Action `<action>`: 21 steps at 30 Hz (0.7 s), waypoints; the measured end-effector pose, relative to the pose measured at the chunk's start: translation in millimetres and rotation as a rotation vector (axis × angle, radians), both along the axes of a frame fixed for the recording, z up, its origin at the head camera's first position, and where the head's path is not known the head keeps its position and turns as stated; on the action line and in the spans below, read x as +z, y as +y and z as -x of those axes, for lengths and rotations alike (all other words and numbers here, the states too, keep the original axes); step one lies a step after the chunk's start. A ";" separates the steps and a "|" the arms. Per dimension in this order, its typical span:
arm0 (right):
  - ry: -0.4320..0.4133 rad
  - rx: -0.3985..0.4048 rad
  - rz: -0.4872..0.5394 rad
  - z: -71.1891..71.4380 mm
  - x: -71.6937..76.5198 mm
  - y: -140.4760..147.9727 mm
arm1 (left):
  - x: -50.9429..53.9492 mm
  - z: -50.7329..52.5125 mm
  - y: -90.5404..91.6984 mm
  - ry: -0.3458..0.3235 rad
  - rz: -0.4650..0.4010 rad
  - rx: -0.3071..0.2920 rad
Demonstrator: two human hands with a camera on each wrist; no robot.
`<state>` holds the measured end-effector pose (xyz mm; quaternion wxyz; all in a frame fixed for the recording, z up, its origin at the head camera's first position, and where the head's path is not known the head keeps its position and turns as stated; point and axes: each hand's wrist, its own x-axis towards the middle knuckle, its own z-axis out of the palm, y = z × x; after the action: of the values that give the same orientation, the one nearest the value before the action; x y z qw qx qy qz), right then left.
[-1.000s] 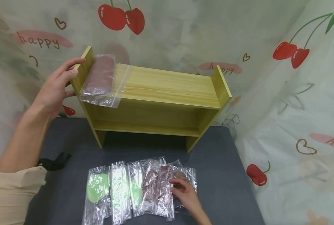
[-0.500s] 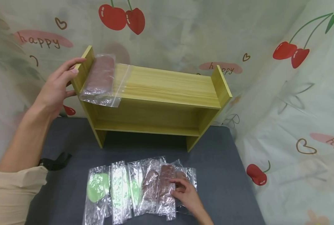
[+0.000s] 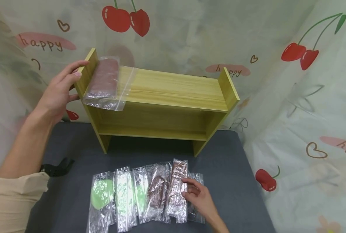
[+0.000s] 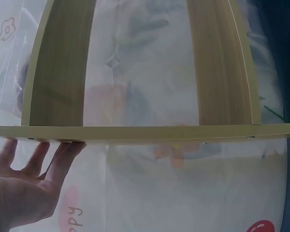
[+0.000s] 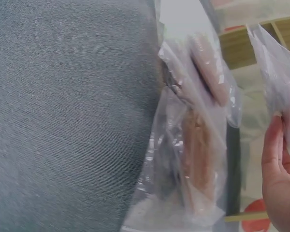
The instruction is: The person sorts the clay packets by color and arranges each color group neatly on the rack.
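Note:
My left hand (image 3: 57, 90) grips the upper left side panel of a small wooden shelf (image 3: 176, 87). In the left wrist view, the fingers (image 4: 63, 159) lie against that panel's outer face. A clear zip bag with a flat reddish-brown piece (image 3: 104, 77) lies on the shelf's top board at the left end. My right hand (image 3: 202, 199) pinches another clear zip bag with a brown piece (image 3: 177, 186) between thumb and fingers. The right wrist view shows this pinched bag (image 5: 282, 79) lifted apart from the other bags.
Left of the right hand, several clear bags lie in a row on the dark table (image 3: 234, 194). Some hold light green pieces (image 3: 102, 194), and one holds a brown piece (image 3: 156, 192). A black strap (image 3: 57, 167) lies near the left forearm. Printed cloth (image 3: 173, 38) hangs behind the shelf.
The right hand has moved slightly right, and the pinched brown-piece bag has risen and shifted off the row. The left hand stays on the shelf.

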<state>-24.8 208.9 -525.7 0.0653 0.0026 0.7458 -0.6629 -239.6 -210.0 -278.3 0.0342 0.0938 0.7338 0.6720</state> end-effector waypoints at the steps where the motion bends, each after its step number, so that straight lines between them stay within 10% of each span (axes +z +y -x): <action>1: 0.016 0.003 0.002 0.4 1.9 0.3 | -0.2 -0.1 -0.3 0.004 0.007 -0.001; 21: 0.190 0.187 0.071 26.7 57.1 -9.6 | -0.7 -0.6 -1.3 0.006 -0.001 -0.011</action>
<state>-51.4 199.3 -468.6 0.0559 -0.1319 0.7218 -0.6771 -239.0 -211.3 -278.9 0.0356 0.0995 0.7329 0.6721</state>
